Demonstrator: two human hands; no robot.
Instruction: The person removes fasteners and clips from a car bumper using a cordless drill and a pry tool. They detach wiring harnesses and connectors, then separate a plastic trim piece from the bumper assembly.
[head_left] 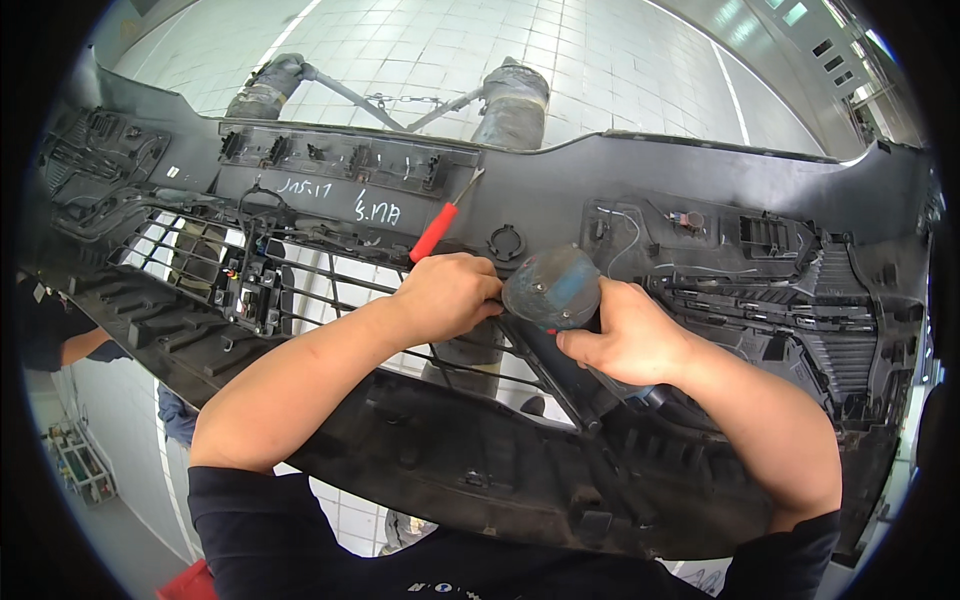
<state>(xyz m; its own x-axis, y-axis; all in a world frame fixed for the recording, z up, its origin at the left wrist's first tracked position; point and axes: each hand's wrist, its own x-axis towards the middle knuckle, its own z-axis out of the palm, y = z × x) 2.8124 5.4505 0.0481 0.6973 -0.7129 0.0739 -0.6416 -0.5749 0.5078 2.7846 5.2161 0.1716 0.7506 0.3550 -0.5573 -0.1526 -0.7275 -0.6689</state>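
A large black car bumper (540,190) lies with its inner side up across the view. My right hand (640,335) is wrapped round a worn grey-and-blue power drill (553,288), its round back end facing up. The drill's tip is hidden beneath its body. Close beside it, my left hand (450,298) is closed with fingers curled at the edge of the grille (340,290). Whatever those fingers grip is out of sight. Just beyond the left hand, a red-handled screwdriver (434,232) rests on the bumper, its shaft pointing away from me.
Padded stand posts (512,100) with a chain between them stand behind the bumper. A wiring part (255,295) sits on the grille's left. Another person's arm (85,345) shows at far left, above a rack of small items (78,465). A tiled floor (400,50) spreads beyond.
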